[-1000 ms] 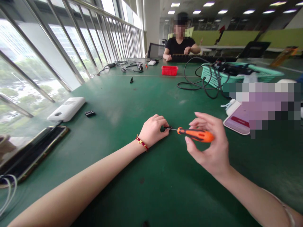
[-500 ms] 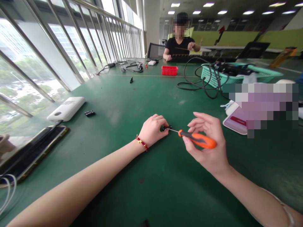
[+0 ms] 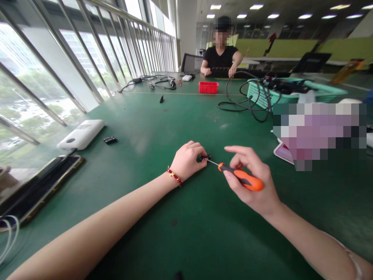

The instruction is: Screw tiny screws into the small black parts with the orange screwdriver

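Note:
My left hand rests on the green table, thumb and fingertips pinched on a small black part that they mostly cover. From the right, a screwdriver with an orange and dark grey handle points at that part; its thin metal tip meets it, though the exact contact is too small to make out. My right hand holds the handle with the thumb along its near side and the index finger stretched out above it. Another small black piece lies to the left of my left hand.
At left are a white power bank and a phone with a cable. Farther back stand a red bin and a teal basket with black cables hanging out. A person sits at the far end. Right of me lies a blurred purple object.
My right hand has shifted slightly, its index finger extending, and the screwdriver handle has tipped lower. My left hand stays still. The far person's hand has come down to the table.

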A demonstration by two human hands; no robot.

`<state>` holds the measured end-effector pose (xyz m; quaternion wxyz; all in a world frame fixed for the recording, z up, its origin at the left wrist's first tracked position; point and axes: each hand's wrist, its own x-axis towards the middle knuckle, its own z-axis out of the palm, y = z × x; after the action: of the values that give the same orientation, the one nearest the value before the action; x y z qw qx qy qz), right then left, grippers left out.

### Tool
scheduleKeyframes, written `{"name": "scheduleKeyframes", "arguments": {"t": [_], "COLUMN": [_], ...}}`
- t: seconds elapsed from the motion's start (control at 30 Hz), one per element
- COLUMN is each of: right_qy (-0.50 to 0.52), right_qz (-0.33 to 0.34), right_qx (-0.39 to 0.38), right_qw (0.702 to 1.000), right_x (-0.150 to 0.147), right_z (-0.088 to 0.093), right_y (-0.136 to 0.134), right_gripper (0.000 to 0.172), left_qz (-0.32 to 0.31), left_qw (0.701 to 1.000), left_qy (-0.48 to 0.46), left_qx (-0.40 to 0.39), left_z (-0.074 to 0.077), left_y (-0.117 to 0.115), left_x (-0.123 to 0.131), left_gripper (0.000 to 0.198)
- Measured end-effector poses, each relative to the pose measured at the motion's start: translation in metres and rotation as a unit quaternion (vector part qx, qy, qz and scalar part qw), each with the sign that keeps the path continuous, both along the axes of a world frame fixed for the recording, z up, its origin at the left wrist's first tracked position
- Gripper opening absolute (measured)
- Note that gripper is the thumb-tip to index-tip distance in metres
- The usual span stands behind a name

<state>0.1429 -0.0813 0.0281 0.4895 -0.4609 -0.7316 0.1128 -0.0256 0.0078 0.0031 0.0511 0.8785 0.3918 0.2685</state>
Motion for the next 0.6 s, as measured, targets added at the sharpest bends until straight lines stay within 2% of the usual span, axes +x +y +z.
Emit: {"name": "scheduleKeyframes", "arguments": {"t": [0.1,0.2,0.27,0.43,0.6], "right_qy": [-0.040,-0.031,-0.022,-0.029,-0.008], "right_qz": [0.004,-0.040,-0.058,-0.061,-0.047], "right_qx": [0.020,0.078,0.085,0.041,-0.014], "right_qw": [0.999,0.996,0.994,0.997,0.999], "right_x": [0.006,0.012,0.015,0.016,0.016], "right_z": [0.002,0.004,0.002,-0.010,-0.017], "right_y": [-0.001,0.001,0.005,0.018,0.025], "right_gripper": [0.012,0.011,0.011,0.008,0.011], "left_qz": [0.006,0.026,0.047,0.087,0.098], "left_qw": [1.000,1.000,0.999,0.996,0.995], "left_qy": [0.003,-0.001,-0.009,-0.015,-0.025], "left_qx": [0.003,0.004,0.000,-0.007,-0.019], "left_z": [0.000,0.000,0.000,0.001,0.001], "left_y": [0.000,0.001,0.001,0.002,0.002], "left_x": [0.000,-0.001,-0.001,-0.002,-0.002], "left_gripper": [0.006,0.007,0.007,0.010,0.011]}}
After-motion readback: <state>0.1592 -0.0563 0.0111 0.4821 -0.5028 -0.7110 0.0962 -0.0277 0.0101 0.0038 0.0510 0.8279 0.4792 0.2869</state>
